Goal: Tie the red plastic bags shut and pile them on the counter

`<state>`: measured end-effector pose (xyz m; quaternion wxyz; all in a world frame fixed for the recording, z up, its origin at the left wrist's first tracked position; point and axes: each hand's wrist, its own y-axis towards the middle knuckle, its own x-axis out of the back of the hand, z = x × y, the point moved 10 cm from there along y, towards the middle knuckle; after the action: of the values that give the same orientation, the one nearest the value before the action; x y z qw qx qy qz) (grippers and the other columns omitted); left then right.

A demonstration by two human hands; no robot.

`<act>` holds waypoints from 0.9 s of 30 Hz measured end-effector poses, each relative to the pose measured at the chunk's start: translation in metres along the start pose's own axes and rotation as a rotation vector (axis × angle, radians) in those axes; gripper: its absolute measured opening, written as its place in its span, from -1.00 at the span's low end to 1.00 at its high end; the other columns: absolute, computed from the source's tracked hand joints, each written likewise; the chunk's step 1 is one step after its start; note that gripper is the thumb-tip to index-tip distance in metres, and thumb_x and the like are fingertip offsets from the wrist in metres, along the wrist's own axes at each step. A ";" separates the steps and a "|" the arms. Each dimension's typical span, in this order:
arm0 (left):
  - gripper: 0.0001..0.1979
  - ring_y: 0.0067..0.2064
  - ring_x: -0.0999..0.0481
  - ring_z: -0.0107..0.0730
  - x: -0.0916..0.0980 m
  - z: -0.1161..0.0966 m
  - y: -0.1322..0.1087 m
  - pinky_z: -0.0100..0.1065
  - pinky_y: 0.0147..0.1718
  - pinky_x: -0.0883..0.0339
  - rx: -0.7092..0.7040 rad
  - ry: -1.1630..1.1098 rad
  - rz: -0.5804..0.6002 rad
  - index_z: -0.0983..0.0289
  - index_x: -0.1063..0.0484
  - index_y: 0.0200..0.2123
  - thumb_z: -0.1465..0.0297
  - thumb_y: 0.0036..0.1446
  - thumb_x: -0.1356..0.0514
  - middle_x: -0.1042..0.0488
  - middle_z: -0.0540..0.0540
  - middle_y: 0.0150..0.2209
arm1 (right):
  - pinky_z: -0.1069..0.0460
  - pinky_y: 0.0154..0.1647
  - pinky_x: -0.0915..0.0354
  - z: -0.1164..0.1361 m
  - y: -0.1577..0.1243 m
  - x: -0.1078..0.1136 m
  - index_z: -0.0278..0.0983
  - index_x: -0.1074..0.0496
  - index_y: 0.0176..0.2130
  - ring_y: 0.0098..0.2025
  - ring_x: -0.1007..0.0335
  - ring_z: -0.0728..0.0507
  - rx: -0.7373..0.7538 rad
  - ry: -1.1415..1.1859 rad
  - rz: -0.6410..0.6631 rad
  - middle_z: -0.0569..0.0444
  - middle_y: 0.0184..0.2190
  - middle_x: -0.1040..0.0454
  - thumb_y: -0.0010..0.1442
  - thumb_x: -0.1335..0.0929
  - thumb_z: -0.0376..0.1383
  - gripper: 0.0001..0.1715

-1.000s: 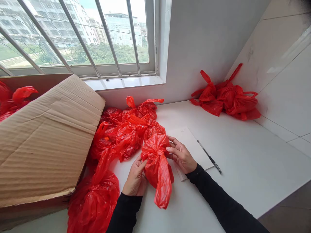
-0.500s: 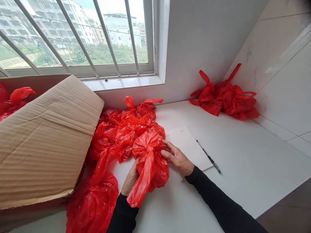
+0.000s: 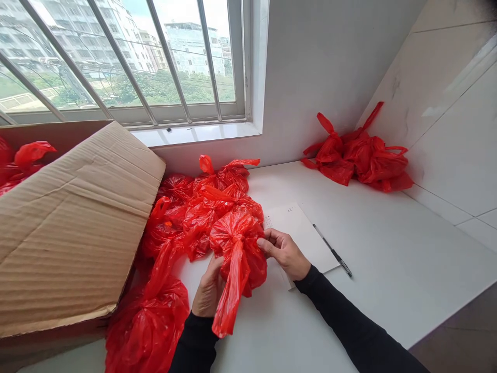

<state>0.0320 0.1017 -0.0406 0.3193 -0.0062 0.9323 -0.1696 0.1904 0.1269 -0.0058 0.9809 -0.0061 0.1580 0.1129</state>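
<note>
A knotted red plastic bag (image 3: 252,259) with something bulky inside is held between my two hands over the white tabletop. My left hand (image 3: 209,287) grips it from the lower left, its fingertips hidden under the bag. On the right side, my right hand (image 3: 285,253) pinches the plastic between thumb and fingers. The bag's twisted tail hangs toward me. Just behind it are several more knotted red bags (image 3: 202,220), close together. Partly under my right hand lies a sheet of white paper (image 3: 297,228) with small marks, and a pen (image 3: 334,251) rests along its right edge.
A cardboard box (image 3: 70,223) with red bags inside stands at the left, its flap folded outward. Another full red bag (image 3: 151,321) sits at the front left. More red bags (image 3: 361,155) lie in the back right corner. A barred window is behind the table.
The held bag has turned slightly, and its tail has swung right to hang more upright. My right fingers have drawn in to pinch the plastic. My left hand has shifted slightly.
</note>
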 end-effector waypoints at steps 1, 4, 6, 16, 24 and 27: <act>-0.76 -0.11 -0.60 -0.12 -0.005 0.001 -0.002 -0.27 -0.13 -0.51 0.016 -0.002 0.008 0.20 -0.60 -0.23 0.35 -0.05 -0.40 -0.63 0.05 -0.26 | 0.08 -0.39 -0.34 0.001 0.000 0.003 -0.28 -0.46 -0.29 -0.42 -0.35 -0.01 0.002 0.001 -0.024 0.15 -0.43 -0.46 0.16 -0.46 -0.05 -0.66; -0.59 -0.09 -0.60 -0.15 -0.016 0.000 -0.007 -0.32 -0.15 -0.50 0.025 -0.001 0.012 0.20 -0.56 -0.05 0.34 -0.03 -0.40 -0.63 0.09 -0.16 | 0.08 -0.34 -0.33 0.001 0.000 0.005 -0.29 -0.49 -0.21 -0.36 -0.38 -0.02 -0.006 0.027 -0.041 0.11 -0.37 -0.50 0.18 -0.45 -0.08 -0.67; -0.62 -0.10 -0.60 -0.16 -0.018 -0.004 -0.008 -0.35 -0.18 -0.50 -0.006 -0.013 -0.010 0.18 -0.56 -0.04 0.33 0.02 -0.38 -0.63 0.09 -0.17 | 0.05 -0.23 -0.36 0.002 0.000 0.002 -0.26 -0.49 -0.10 -0.24 -0.44 -0.06 -0.011 0.054 -0.010 0.08 -0.28 -0.53 0.17 -0.46 -0.12 -0.64; -0.43 -0.20 -0.62 -0.17 -0.022 0.001 -0.010 -0.27 -0.23 -0.52 0.025 -0.002 0.006 0.15 -0.43 0.05 0.36 -0.09 -0.43 -0.62 0.05 -0.21 | 0.03 -0.23 -0.35 -0.011 0.001 -0.002 -0.27 -0.50 -0.21 -0.29 -0.43 -0.07 -0.040 0.039 0.039 0.09 -0.34 -0.53 0.06 -0.52 -0.14 -0.65; -0.59 -0.10 -0.58 -0.18 -0.018 0.001 -0.002 -0.35 -0.12 -0.43 -0.118 0.086 -0.015 0.28 -0.50 -0.18 0.43 -0.15 -0.46 -0.60 0.13 -0.14 | 0.07 -0.44 -0.16 -0.009 0.001 -0.002 -0.26 -0.40 -0.41 -0.50 -0.21 0.01 -0.009 -0.079 0.049 0.21 -0.53 -0.33 0.14 -0.45 -0.14 -0.73; -0.61 -0.20 -0.60 -0.25 -0.014 0.001 0.000 -0.37 -0.23 -0.44 -0.122 0.094 -0.039 0.28 -0.49 -0.19 0.40 -0.13 -0.46 -0.60 0.09 -0.21 | 0.06 -0.41 -0.19 -0.005 -0.001 -0.006 -0.27 -0.43 -0.37 -0.48 -0.22 -0.01 -0.006 -0.116 0.057 0.19 -0.50 -0.35 0.19 -0.41 -0.14 -0.75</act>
<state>0.0435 0.1030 -0.0333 0.2706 -0.0358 0.9546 -0.1190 0.1838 0.1247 -0.0088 0.9849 0.0020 0.1005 0.1412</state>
